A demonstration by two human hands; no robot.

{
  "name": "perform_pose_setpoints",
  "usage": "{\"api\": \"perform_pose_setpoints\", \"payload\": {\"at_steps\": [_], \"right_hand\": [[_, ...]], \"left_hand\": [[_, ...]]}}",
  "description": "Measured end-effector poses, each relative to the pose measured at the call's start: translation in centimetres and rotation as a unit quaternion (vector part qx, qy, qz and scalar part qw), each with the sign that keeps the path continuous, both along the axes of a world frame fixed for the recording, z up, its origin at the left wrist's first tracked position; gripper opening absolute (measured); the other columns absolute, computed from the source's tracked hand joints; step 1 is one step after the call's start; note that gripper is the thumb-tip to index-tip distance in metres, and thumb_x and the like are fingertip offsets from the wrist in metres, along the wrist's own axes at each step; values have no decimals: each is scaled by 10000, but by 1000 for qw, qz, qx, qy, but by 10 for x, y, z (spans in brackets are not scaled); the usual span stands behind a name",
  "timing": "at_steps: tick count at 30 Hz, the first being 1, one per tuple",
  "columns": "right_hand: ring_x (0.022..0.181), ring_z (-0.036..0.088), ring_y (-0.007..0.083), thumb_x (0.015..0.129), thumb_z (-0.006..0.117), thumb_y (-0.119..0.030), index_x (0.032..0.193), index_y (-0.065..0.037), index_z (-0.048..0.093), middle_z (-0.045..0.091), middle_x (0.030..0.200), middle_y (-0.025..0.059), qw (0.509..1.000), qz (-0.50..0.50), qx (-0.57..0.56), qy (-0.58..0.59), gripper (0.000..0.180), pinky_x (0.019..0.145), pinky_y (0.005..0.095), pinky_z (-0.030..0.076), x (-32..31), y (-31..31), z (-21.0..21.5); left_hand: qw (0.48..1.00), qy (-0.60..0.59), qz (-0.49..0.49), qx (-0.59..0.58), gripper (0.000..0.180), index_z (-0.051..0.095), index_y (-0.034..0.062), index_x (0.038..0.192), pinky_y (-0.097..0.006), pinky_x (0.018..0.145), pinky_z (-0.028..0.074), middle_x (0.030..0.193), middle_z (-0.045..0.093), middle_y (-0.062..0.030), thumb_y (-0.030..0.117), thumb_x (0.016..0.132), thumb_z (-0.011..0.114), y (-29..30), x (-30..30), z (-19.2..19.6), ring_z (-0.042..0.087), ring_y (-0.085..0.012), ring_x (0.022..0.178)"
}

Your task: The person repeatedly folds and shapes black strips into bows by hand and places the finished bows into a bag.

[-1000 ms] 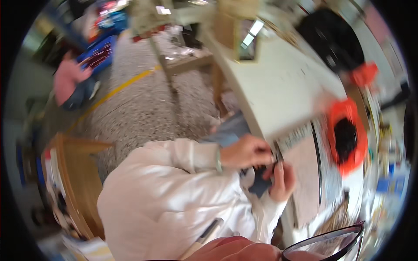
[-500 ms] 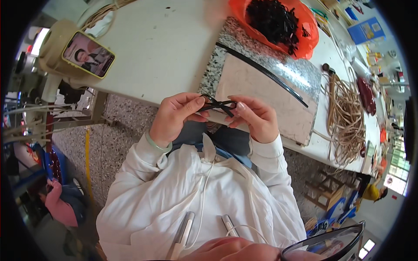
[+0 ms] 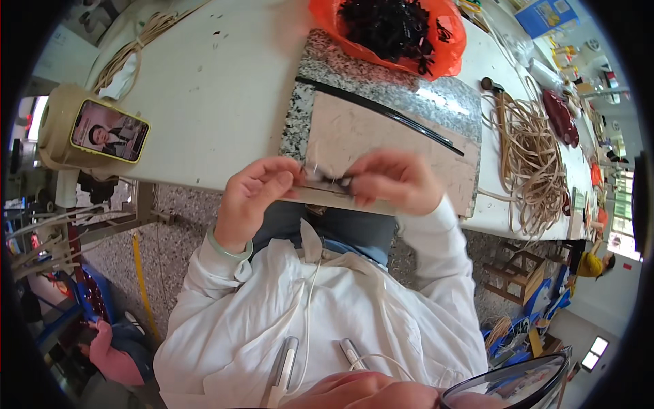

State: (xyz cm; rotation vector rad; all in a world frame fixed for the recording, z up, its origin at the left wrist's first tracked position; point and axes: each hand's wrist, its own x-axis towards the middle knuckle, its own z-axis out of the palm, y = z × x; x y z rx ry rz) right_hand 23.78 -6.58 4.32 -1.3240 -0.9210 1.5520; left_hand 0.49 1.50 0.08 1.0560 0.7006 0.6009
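Note:
A small black bow (image 3: 335,183), tied from narrow strip, is held in front of me over the table's near edge and is smeared by motion. My left hand (image 3: 255,198), with a pale green bangle at the wrist, is closed in a pinch at the bow's left end. My right hand (image 3: 398,183) is blurred, its fingers closed around the bow's right end. Beyond the hands, long black strips (image 3: 381,112) lie across a pale board (image 3: 388,150) on a speckled stone slab (image 3: 289,123).
An orange-red bag (image 3: 453,58) full of black pieces sits at the slab's far side. On the right lie a hammer (image 3: 501,116) and a tangle of beige cord (image 3: 535,163). A phone (image 3: 109,129) leans on a beige machine (image 3: 54,129) at left. Other people are farther off.
My right hand has turned and moved, now blurred, with the bow less clear between my fingers. The view has shifted, so the table's things appear farther left.

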Motion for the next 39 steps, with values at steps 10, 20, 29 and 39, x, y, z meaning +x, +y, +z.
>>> {"api": "perform_pose_setpoints", "payload": {"at_steps": [10, 20, 29, 39], "right_hand": [[734, 609, 166, 783, 681, -158, 943, -33, 651, 662, 816, 79, 837, -94, 197, -502, 206, 657, 286, 477, 95, 37, -10], [694, 545, 119, 695, 729, -130, 816, -19, 655, 609, 760, 42, 847, -47, 88, -522, 180, 659, 272, 451, 108, 35, -40], [661, 557, 117, 646, 759, -127, 787, -37, 662, 616, 684, 26, 836, -40, 100, -537, 193, 645, 273, 464, 112, 50, -64], [697, 510, 274, 799, 591, -7, 832, 14, 561, 548, 793, 113, 665, -24, 341, -664, 50, 669, 352, 427, 34, 30, 11]], "left_hand": [[1000, 4, -2, 8, 206, 585, -18, 1016, -260, 750, 480, 918, 625, -70, 148, 904, 538, 0, -3, 0, 593, -128, 799], [998, 0, -56, 39, 177, 598, -20, 1003, -254, 763, 484, 902, 633, -60, 115, 901, 545, 8, 20, 15, 598, -118, 827], [953, 20, -83, 289, 181, 629, 32, 986, -257, 736, 482, 881, 648, -54, 157, 863, 583, 16, 40, 19, 605, -108, 820], [677, 46, 195, 708, 136, 624, 38, 796, -368, 842, 408, 808, 601, -45, 116, 699, 568, 19, 90, 20, 541, -247, 852]]}}
